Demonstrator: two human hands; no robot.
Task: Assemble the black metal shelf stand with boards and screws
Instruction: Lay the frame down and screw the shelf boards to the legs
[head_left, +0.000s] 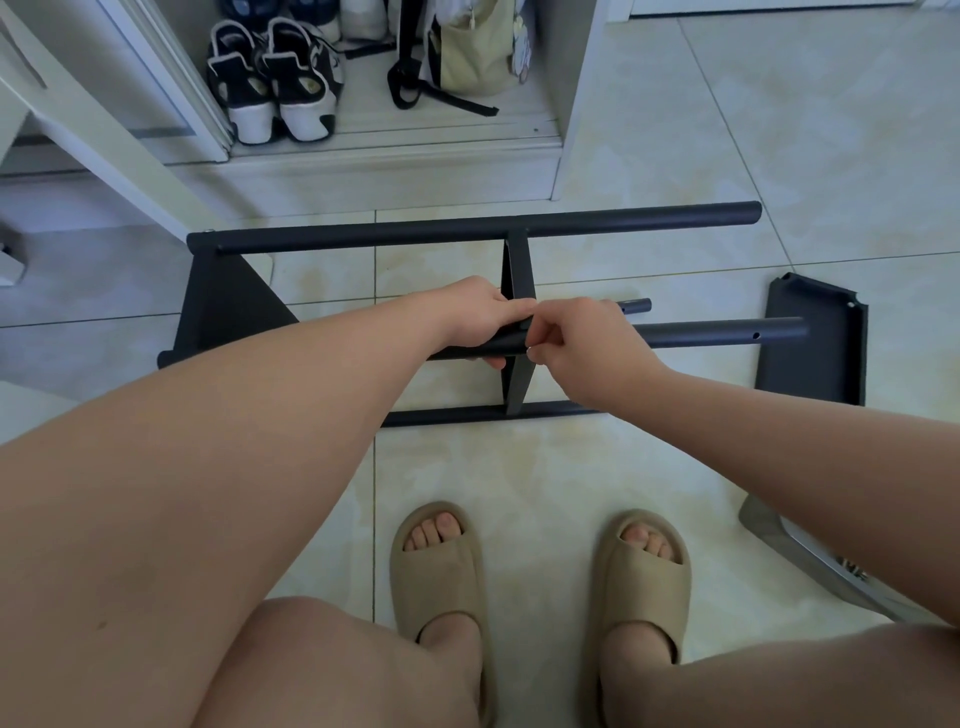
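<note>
Beige slippers (439, 566) stand nearest on the tiled floor (675, 467), with a knee to either side. Beyond them both forearms reach forward and meet over the black shelf stand (467, 228), which lies on its side, its tubes running left to right across the view.

Left hand (478, 319): palm down, fingers wrapped round the middle tube (717, 335), just left of the cross board (517, 270) that stands edge-up between the tubes.

Right hand (582, 348): knuckles up, fingers curled, tips pinched together at the joint where board meets tube. Whether a screw sits between them cannot be told.

The joint lies directly between the two hands and touches both. The tube's long axis passes under both palms, so neither hand is nearer. Judged step: fastening this board to the tube.

To the right, a loose black board (815, 358) lies flat by the tube's free end. Farthest, an open cupboard (566, 130) holds sneakers (275, 78) and a pale bag (472, 52).
</note>
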